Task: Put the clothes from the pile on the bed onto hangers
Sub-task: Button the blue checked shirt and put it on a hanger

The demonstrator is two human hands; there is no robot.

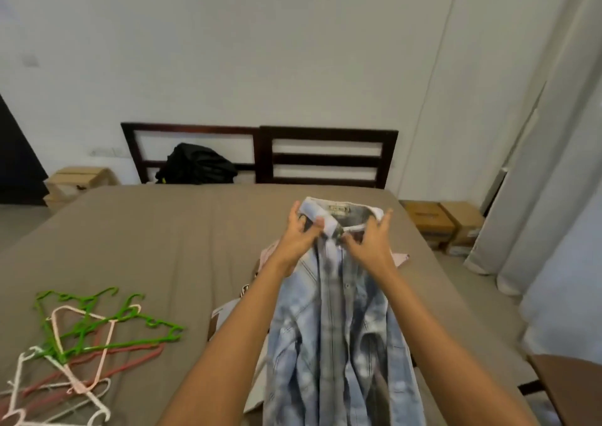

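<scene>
Nearest me, the pale blue shirt hangs limp between my forearms over the bed, with the tangle of hangers lying well apart to its left on the sheet. Further up, my left hand pinches one collar wing and my right hand pinches the other side by the top button; I judge the cloth light, soft and floppy, so the stiffer collar and shoulder seams are where to hold it. Under and beyond the shirt lies the pile, and furthest off a black bag sits at the headboard.
</scene>
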